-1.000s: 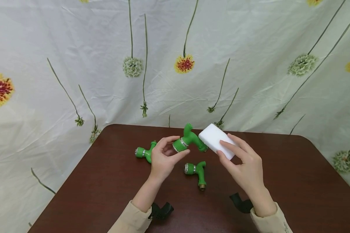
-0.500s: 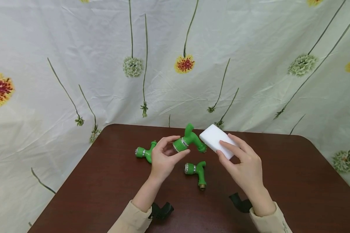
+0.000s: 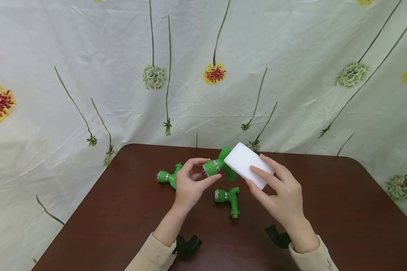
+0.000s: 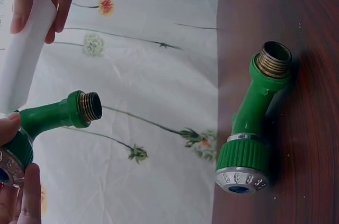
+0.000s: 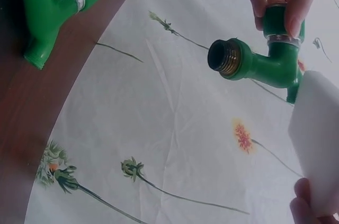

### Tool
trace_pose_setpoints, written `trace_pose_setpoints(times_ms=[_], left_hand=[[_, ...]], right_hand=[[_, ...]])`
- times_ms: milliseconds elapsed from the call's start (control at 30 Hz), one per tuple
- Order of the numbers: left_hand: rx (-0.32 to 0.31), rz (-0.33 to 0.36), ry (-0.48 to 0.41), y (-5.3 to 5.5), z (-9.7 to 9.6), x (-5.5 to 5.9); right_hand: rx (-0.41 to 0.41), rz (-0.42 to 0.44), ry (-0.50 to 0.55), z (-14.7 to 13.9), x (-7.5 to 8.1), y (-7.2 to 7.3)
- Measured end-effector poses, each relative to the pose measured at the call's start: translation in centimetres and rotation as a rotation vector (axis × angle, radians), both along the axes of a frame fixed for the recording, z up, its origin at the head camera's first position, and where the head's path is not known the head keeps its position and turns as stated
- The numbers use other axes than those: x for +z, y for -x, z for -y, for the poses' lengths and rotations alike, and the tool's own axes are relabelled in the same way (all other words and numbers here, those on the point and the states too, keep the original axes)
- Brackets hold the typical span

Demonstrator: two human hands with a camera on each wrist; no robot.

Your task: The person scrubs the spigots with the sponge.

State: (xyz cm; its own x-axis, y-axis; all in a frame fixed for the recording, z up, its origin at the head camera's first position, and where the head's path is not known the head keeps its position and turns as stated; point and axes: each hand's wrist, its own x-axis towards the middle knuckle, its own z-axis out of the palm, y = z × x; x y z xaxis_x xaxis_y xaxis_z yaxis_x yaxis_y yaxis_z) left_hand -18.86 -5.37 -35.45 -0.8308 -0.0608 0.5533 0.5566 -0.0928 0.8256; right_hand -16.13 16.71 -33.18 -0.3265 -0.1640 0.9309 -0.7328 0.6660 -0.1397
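Left hand [image 3: 191, 184] grasping a green tap [image 3: 222, 163], right hand [image 3: 284, 194] grasping a white block [image 3: 245, 162], both things lifted above the table [image 3: 342, 207]

The green tap is in the air, pinched by its ribbed knob [image 3: 210, 168] between thumb and fingers, so its body and threaded end [image 4: 90, 106] stick out unsupported. The white block overlaps the body in the head view; the wrist views bring them right together, though whether they press on each other I cannot tell. Thumb and fingers grip the block toward its near end, leaving the far end free.

That is where I would expect trouble: a firm push on the overhanging body could twist the tap in the left hand, or turn the knob if it is loose. The block, gripped at one end, could pivot or slip, and the thread might score its surface if it is as soft as it looks.

Below, a second tap [image 3: 234, 203] lies on the table between the forearms, and anything dropped could knock it. A third tap [image 3: 169, 178] lies partly hidden behind the left hand. Beyond the table hangs a flower-printed cloth [image 3: 122, 45]
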Motion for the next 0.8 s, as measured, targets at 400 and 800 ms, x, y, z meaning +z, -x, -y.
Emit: trace_pose_setpoints(times_ms=[400,800], left_hand=[[0.068,-0.125,0.123,-0.9,-0.2,0.9],[0.076,-0.172,0.172,-1.5,-0.3,1.9]], right_hand=[[-0.008,-0.077,-0.085,0.6,-0.3,0.1],[-0.074,-0.031,-0.068,0.6,-0.5,0.1]])
